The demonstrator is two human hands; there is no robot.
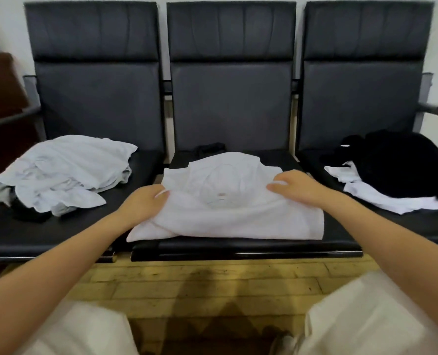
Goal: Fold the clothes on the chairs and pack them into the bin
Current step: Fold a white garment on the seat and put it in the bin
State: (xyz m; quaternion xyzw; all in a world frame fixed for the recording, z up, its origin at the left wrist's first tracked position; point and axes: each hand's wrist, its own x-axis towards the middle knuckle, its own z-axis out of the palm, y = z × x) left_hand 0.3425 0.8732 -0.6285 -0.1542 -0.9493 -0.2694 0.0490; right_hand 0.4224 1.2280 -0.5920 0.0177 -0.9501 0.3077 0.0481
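Three black padded chairs [230, 98] stand joined in a row. Between both hands, on the middle seat, lies one white cotton T-shirt [228, 208], partly folded. The left hand [146, 203] pinches its left edge; the right hand [293, 187] grips the cloth at its right shoulder. Left of the left hand sits one pale grey clothes heap [64, 172]; right of the right hand, one black-and-white clothes pile [392, 172].
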